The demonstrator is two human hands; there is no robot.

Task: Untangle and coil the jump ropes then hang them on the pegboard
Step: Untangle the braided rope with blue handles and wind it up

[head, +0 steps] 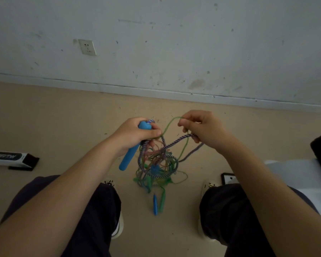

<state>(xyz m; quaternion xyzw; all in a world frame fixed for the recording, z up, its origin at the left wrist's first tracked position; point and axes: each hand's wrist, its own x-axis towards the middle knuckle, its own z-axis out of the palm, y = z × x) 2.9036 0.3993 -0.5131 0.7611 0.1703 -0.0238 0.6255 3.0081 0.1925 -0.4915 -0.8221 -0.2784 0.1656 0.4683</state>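
gripping blue handle [131, 151] in left hand [135, 133] | right hand [202, 128] fingers pinching green cord [170, 124] | box [11, 158] lettering unreadable

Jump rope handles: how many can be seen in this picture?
4, maybe more hidden: a thick blue handle in the left hand, another blue one inside the tangle, a slim blue handle and a green handle hanging below.

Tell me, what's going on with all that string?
A seated person is untangling jump ropes. The left hand grips a blue handle and some of the cords; the right hand pinches a green cord and a purple braided rope, pulling them out of the knot hanging between the knees. Nothing is coiled yet, and no pegboard is in view.
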